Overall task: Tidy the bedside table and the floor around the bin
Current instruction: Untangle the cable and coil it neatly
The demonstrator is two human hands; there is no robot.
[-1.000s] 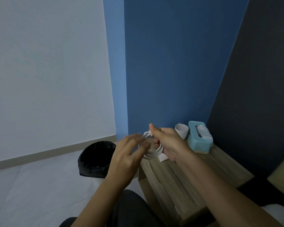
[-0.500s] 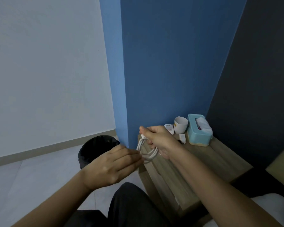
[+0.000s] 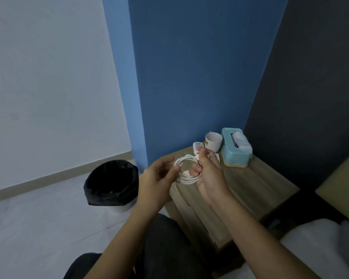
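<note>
Right hand clamped on a coiled white cable, fingers and thumb curled round the loops. The coil is held in the air over the front left corner of the light wooden bedside counter, not resting on it. Left hand is just beside the coil, thumb tip touching the loops, fingers motion-blurred; can't tell whether it grips. At the counter's back, by the blue wall: teal plastic tissue box, white cup with yellow label just left of it, and a small white object partly hidden behind the right hand. Round bin with black liner stands on the pale tiled floor, left of the counter.
</note>
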